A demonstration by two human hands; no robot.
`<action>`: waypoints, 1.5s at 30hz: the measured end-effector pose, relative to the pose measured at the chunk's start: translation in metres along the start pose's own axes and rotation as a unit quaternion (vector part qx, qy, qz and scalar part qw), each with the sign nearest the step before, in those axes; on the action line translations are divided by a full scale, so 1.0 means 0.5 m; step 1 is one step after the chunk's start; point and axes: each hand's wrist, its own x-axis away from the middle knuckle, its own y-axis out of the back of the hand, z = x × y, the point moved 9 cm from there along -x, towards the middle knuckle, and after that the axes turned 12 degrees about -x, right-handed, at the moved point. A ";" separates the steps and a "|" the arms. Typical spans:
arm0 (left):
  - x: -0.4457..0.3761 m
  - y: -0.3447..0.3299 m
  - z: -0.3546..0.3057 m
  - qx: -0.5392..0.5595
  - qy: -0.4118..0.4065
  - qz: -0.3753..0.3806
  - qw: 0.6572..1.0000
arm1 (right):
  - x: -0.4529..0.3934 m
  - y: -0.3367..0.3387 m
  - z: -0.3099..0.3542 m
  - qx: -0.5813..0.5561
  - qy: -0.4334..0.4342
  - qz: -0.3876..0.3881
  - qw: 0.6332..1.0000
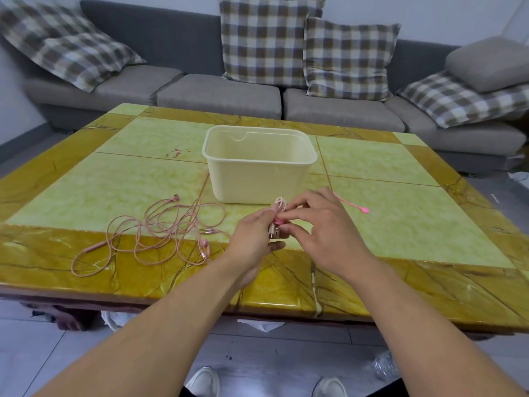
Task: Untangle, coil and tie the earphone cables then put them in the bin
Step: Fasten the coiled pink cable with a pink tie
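Observation:
A small coiled pink earphone cable [279, 207] is pinched between my left hand [254, 236] and my right hand [320, 224], just in front of the cream plastic bin [259, 179]. A bright pink tie shows at my fingertips around the coil. The bin looks to hold nothing. To the left on the table lies a loose tangle of pink earphone cables [160, 227], with earbuds and a plug visible. A second pink tie [353, 204] lies on the table to the right of my right hand.
The green and yellow marble table [400, 224] has its near edge below my wrists. A grey sofa [217, 93] with checked cushions stands behind it. My shoes and some plastic litter are on the floor below.

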 end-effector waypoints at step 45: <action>-0.030 0.032 -0.018 -0.032 -0.091 0.011 0.995 | 0.047 0.002 -0.113 -0.396 -0.319 -0.110 0.854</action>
